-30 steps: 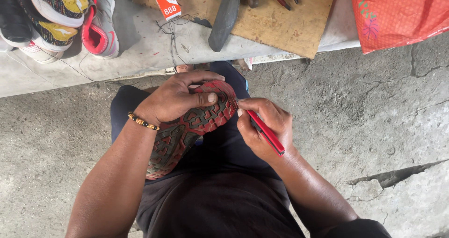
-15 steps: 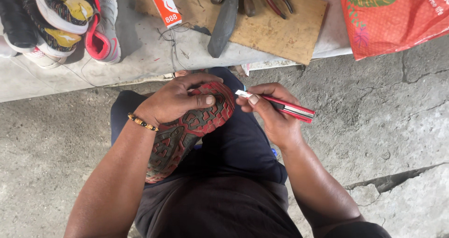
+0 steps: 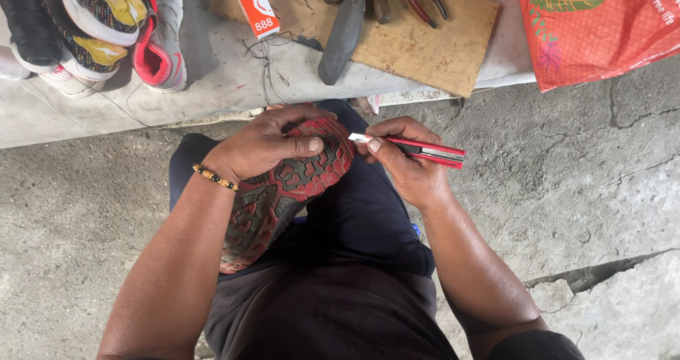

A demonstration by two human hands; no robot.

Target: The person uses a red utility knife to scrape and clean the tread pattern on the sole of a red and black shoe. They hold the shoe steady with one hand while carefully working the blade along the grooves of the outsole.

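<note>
On the lap, sole up: shoe (image 3: 283,190), red and black tread, toe pointing to the bench. Left hand (image 3: 265,144) clamped over the forefoot, fingers wrapped round the far edge, thumb flat on the tread. Right hand (image 3: 407,165) closed in a pinch on a red utility knife (image 3: 425,150); short blade tip touching the toe rim. Behind: wooden board (image 3: 425,38) with pliers, pile of shoes (image 3: 92,27), red sack (image 3: 602,27). Judgement: work along the sole edge. For a clean result keep blade short, shallow angle, draw away from the left thumb, firm hold on the forefoot so the shoe cannot twist
</note>
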